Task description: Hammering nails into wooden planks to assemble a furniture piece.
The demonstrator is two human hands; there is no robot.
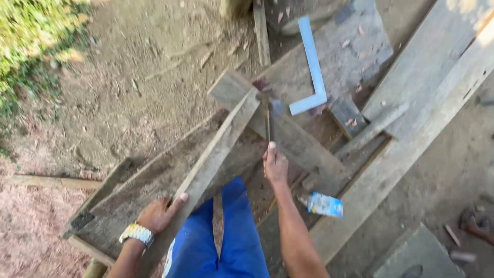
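My left hand [158, 214] grips the near end of a narrow weathered plank [221, 146], with the thumb laid across its face. The plank slants up to the right over other grey boards [303, 146]. A metal watch [137, 232] is on that wrist. My right hand [275, 164] is closed around the handle of a hammer [267, 118]. The hammer stands upright, and its dark head is level with the plank's far end. The picture is blurred there, so I cannot tell whether the head touches the wood.
A light blue steel square [312, 72] lies on the boards beyond the hammer. A small blue and white packet [323, 204] lies to the right of my forearm. Long planks [422, 139] run diagonally at the right. At the left are bare dirt, sawdust and grass [31, 46]. My blue trousers [221, 242] are below.
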